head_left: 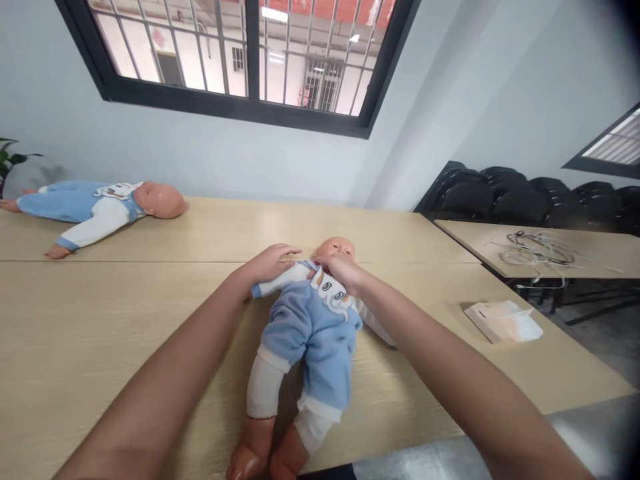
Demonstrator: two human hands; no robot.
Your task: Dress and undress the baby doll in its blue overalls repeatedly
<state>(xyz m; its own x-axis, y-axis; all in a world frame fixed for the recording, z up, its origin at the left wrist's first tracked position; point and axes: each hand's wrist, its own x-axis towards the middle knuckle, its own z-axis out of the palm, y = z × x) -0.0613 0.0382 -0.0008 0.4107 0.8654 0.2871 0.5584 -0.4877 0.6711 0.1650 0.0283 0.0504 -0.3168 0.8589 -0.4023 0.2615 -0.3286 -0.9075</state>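
A baby doll (310, 320) in a light blue and white outfit lies on its back on the table, head away from me and bare feet towards me. A white animal face with eyes and orange marks decorates its chest. My left hand (273, 262) rests by the doll's shoulder and sleeve on the left, fingers stretched out. Across the doll's chin and neck lies my right hand (344, 272), its fingers bent together at the collar. The hand covers the lower part of the doll's head, and my forearm partly hides the doll's other sleeve.
A second, similarly dressed doll (100, 203) lies at the back left of the wooden table (125, 313). On the right is a white box with tissue (504, 321). Tangled cables (537, 250) lie on another table, with stacked black chairs (500, 193) behind. A barred window (255, 53) is ahead.
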